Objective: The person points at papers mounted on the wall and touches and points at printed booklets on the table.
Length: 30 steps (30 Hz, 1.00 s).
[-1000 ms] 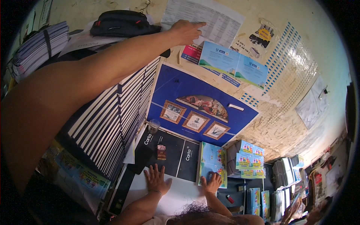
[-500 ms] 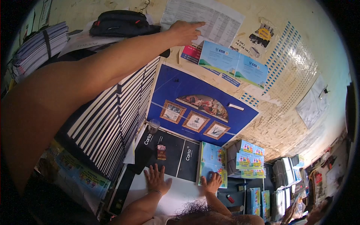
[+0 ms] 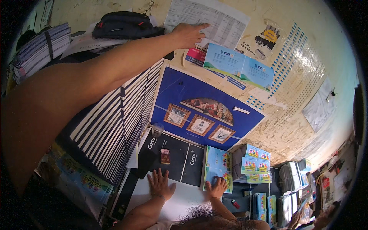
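Observation:
My left hand (image 3: 188,34) reaches across from the left edge, its arm stretched over the stacked sheets. The index finger is straight and points at a printed table sheet (image 3: 226,19) on the wall, while the other fingers are partly bent and hold nothing. A black pouch (image 3: 122,25) lies beside my forearm. My right hand is out of view. Below, another person's hands (image 3: 161,184) rest on the desk: one lies flat at a white sheet (image 3: 180,199), the other on a colourful printed sheet stack (image 3: 217,161).
A tall striped stack (image 3: 115,130) stands left of the desk. A blue poster (image 3: 203,111) leans on the wall behind a clear cup (image 3: 157,129). On the dark desk lie a small brown pack (image 3: 165,156) and a red lighter (image 3: 235,204). Bundled prints (image 3: 256,163) stand at right.
My left hand keeps pointing at almost the same spot on the wall sheet. The other person's hands stay in place; the view shifts very slightly.

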### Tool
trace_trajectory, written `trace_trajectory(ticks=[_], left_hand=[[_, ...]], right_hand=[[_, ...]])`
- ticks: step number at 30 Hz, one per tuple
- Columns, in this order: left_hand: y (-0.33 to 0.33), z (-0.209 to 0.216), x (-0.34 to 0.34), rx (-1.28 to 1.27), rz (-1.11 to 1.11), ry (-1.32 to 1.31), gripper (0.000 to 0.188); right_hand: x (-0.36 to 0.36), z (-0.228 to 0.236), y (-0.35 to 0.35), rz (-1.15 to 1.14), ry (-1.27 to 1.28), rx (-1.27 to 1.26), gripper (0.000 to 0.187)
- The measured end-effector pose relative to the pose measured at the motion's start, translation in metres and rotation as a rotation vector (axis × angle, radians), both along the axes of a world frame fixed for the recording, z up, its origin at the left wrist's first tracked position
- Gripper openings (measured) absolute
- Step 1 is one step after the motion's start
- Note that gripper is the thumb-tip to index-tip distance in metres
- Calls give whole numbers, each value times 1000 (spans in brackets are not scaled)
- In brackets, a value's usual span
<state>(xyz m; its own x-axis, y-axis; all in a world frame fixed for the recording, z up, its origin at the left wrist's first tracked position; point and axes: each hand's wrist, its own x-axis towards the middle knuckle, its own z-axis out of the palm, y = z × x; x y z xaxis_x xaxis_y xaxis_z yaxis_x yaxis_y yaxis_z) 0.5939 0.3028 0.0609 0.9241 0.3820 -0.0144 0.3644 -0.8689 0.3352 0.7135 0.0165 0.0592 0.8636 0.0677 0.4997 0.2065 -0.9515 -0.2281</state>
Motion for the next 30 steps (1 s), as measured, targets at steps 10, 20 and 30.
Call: trace_trajectory(ticks=[10, 20, 30], left_hand=[[2, 0, -1, -45, -32, -18, 87], [4, -4, -5, -75, -20, -94, 85], [3, -4, -1, -121, -22, -126, 88]], right_hand=[[-3, 13, -5, 110, 23, 12, 74], [104, 242, 78, 493, -79, -191, 61], [237, 529, 259, 701, -973, -411, 66]])
